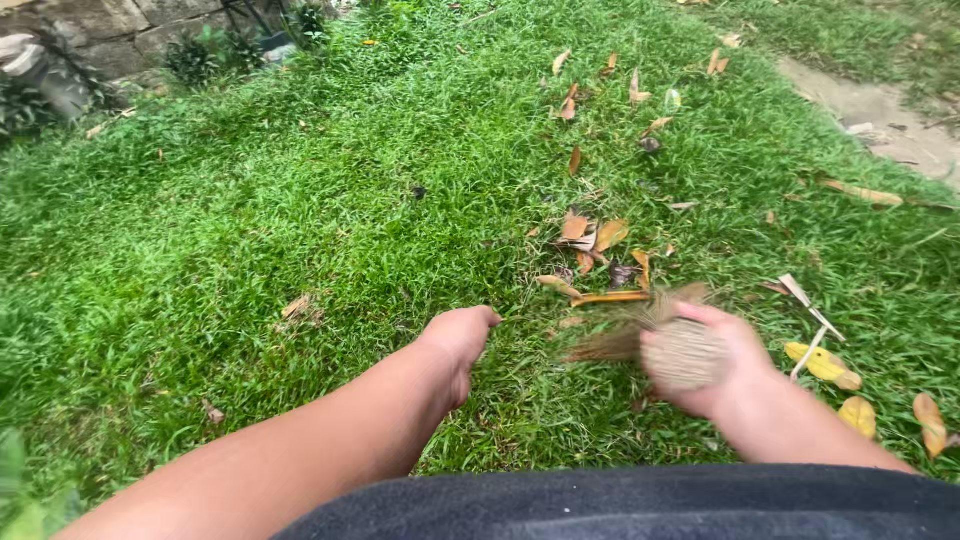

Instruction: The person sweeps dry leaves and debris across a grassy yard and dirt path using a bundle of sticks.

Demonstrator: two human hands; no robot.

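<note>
Gripped in right hand (pixel 722 370), broom bundle (pixel 672 340) points left

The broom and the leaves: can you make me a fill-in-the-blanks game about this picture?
1. The right hand grips a bundle of thin ____, a stick broom.
2. The left hand holds ____.
3. The dry leaves lie on green ____.
4. A stone ____ stands at the top left.

Missing words: sticks; nothing; grass; wall

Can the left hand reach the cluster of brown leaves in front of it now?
Probably yes: the left hand is empty, and only open grass lies between it and the brown leaves.
</note>
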